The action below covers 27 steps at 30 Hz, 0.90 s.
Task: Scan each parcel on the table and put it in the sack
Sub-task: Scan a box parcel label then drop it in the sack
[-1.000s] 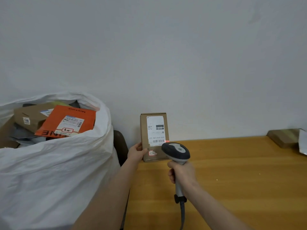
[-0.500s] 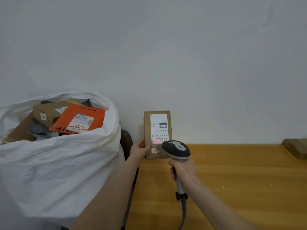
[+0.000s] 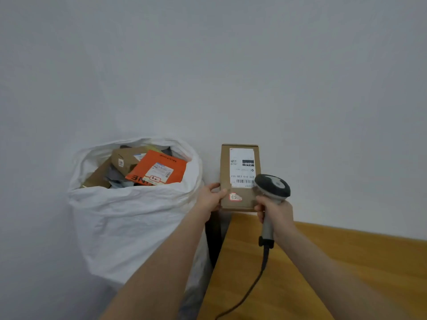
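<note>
Parcel stands upright in our left hand; our right hand grips the scanner just right of it.

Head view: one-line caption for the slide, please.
Left hand holds a labelled cardboard parcel upright while the right hand aims a corded scanner at it, beside a filled white sack.

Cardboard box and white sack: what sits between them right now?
In the head view, only the left hand, gripping the cardboard box by its left edge, spans the gap to the white sack; behind it is bare wall.
</note>
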Each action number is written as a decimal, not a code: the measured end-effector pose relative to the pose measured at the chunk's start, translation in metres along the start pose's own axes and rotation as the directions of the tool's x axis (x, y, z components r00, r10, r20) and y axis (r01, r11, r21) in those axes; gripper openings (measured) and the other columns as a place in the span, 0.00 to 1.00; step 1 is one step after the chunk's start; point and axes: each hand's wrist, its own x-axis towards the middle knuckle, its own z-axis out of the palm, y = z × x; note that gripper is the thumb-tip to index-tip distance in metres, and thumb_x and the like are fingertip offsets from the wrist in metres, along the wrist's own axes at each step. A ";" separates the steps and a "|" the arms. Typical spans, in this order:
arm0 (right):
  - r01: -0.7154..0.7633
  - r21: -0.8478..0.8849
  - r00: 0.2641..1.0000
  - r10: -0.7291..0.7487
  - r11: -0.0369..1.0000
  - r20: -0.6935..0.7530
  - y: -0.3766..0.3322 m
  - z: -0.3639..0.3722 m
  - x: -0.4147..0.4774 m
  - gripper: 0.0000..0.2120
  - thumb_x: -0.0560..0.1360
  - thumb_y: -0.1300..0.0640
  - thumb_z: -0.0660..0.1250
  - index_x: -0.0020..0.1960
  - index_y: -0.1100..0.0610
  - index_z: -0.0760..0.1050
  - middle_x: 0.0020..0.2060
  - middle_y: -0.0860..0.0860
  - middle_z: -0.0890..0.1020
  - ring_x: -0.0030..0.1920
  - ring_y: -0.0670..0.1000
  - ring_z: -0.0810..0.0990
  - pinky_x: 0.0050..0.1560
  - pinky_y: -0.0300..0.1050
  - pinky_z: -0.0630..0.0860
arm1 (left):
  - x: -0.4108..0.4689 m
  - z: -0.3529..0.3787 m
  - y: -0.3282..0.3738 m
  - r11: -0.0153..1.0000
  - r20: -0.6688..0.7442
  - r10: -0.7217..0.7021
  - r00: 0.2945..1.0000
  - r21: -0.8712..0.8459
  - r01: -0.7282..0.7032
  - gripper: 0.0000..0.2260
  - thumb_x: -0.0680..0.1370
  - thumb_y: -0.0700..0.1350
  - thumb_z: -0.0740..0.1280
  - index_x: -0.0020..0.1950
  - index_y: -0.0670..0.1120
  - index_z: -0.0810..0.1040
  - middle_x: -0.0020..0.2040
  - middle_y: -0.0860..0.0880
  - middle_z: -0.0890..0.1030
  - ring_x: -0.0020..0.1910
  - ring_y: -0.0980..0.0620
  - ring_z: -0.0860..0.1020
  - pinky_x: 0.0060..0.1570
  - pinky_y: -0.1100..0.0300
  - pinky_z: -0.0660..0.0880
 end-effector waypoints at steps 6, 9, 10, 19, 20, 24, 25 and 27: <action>0.026 0.007 0.997 -0.026 1.000 0.068 -0.030 0.068 0.016 0.07 0.72 0.62 0.70 0.36 0.61 0.78 0.29 0.55 0.80 0.30 0.51 0.75 0.38 0.47 0.75 | 0.009 -0.085 0.065 0.991 -0.197 0.133 0.971 0.054 -0.124 0.21 0.76 0.44 0.70 0.68 0.45 0.72 0.58 0.42 0.80 0.50 0.47 0.81 0.41 0.55 0.80; 0.029 -0.007 0.996 -0.028 1.000 0.083 -0.035 0.104 0.025 0.05 0.72 0.62 0.69 0.38 0.61 0.78 0.30 0.55 0.81 0.30 0.51 0.76 0.38 0.46 0.75 | 0.021 -0.135 0.082 0.973 -0.319 0.204 0.926 0.170 -0.156 0.22 0.74 0.47 0.72 0.67 0.45 0.74 0.59 0.43 0.79 0.55 0.44 0.79 0.55 0.47 0.78; 0.022 -0.010 0.997 -0.021 1.000 0.078 -0.034 0.115 0.029 0.04 0.72 0.62 0.69 0.38 0.61 0.78 0.30 0.54 0.81 0.29 0.50 0.76 0.37 0.45 0.75 | 0.026 -0.152 0.085 0.962 -0.357 0.227 0.906 0.224 -0.153 0.22 0.74 0.48 0.72 0.66 0.46 0.75 0.59 0.44 0.79 0.55 0.45 0.79 0.56 0.46 0.77; -0.050 -0.020 0.996 0.049 0.999 -0.081 -0.001 0.186 0.080 0.07 0.71 0.58 0.73 0.45 0.61 0.78 0.35 0.54 0.82 0.35 0.52 0.80 0.44 0.48 0.80 | 0.098 -0.246 0.088 0.744 -0.447 0.349 0.824 0.666 0.046 0.16 0.75 0.56 0.66 0.60 0.53 0.76 0.56 0.48 0.80 0.52 0.47 0.78 0.49 0.54 0.75; -0.065 -0.018 0.994 0.064 0.998 -0.085 0.005 0.191 0.085 0.09 0.71 0.58 0.73 0.47 0.61 0.78 0.37 0.54 0.82 0.37 0.53 0.80 0.44 0.49 0.81 | 0.107 -0.246 0.083 0.669 -0.393 0.335 0.856 0.739 0.078 0.15 0.76 0.55 0.64 0.60 0.51 0.77 0.56 0.47 0.80 0.53 0.45 0.78 0.49 0.55 0.74; -0.135 0.040 0.989 0.137 0.990 -0.060 0.023 0.210 0.093 0.10 0.71 0.57 0.75 0.48 0.60 0.77 0.42 0.56 0.83 0.44 0.58 0.83 0.47 0.52 0.82 | 0.130 -0.231 0.063 0.462 -0.201 0.205 0.958 0.882 0.086 0.14 0.78 0.53 0.62 0.57 0.45 0.77 0.56 0.43 0.79 0.54 0.43 0.77 0.53 0.51 0.75; -0.145 0.046 0.987 0.148 0.988 -0.068 0.025 0.214 0.094 0.11 0.71 0.57 0.75 0.49 0.59 0.76 0.44 0.57 0.83 0.46 0.59 0.83 0.49 0.54 0.81 | 0.134 -0.226 0.063 0.456 -0.190 0.213 0.958 0.887 0.074 0.15 0.78 0.53 0.62 0.58 0.45 0.77 0.57 0.43 0.79 0.56 0.43 0.77 0.55 0.50 0.75; -0.146 0.058 0.985 0.150 0.988 -0.081 0.024 0.218 0.095 0.11 0.71 0.57 0.75 0.49 0.60 0.76 0.45 0.56 0.83 0.47 0.59 0.83 0.54 0.57 0.80 | 0.139 -0.220 0.069 0.392 -0.164 0.320 0.933 0.920 0.027 0.17 0.78 0.53 0.64 0.62 0.46 0.75 0.61 0.43 0.75 0.61 0.43 0.73 0.57 0.49 0.74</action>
